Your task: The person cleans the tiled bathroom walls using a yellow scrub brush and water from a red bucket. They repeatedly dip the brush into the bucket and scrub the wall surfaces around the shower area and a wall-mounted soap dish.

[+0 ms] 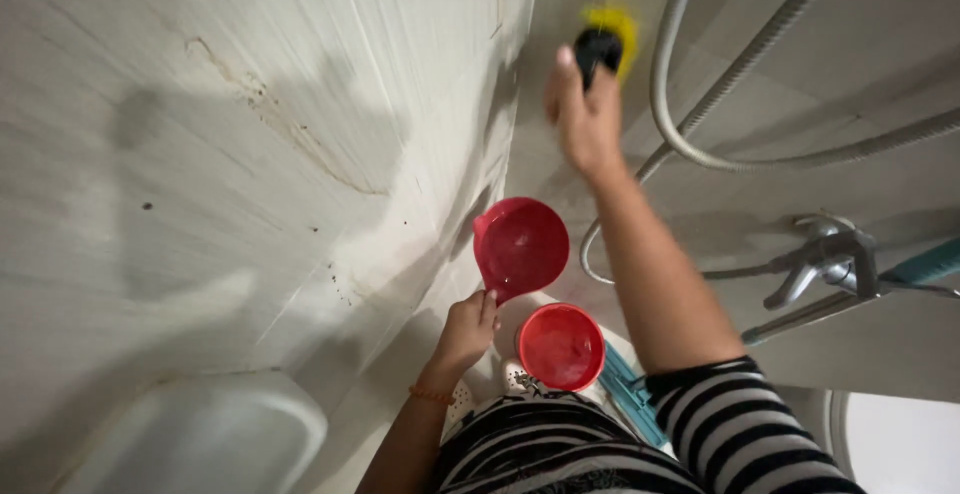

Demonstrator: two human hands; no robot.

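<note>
the right hand (585, 119) is raised against the tiled wall (250, 134), its fingers wrapped around the black handle of a scrub brush (605, 42) whose yellow bristles press into the wall near the corner where two tiled faces meet. the forearm runs down from it to a black and white striped sleeve (740, 424) at the bottom of the view.

the left hand (468, 329) is lower, near the corner, with its fingers closed around the short handle of a red water scoop (520, 247). the scoop is held up and tipped so its round open mouth faces the camera; its inside looks wet. an orange bracelet (430, 394) sits on that wrist.

just below the scoop, and apart from it, a red bucket (561, 346) stands on the floor between the two arms, with water in it. a blue object (630, 394) lies just beside the bucket on its right; what it is cannot be told.

on the right, a grey shower hose (700, 154) loops across the wall down to a chrome tap (825, 259). the tiles on the left carry dark specks and a brownish streak. a white fixture (200, 434) with a rounded edge shows at the lower left.
</note>
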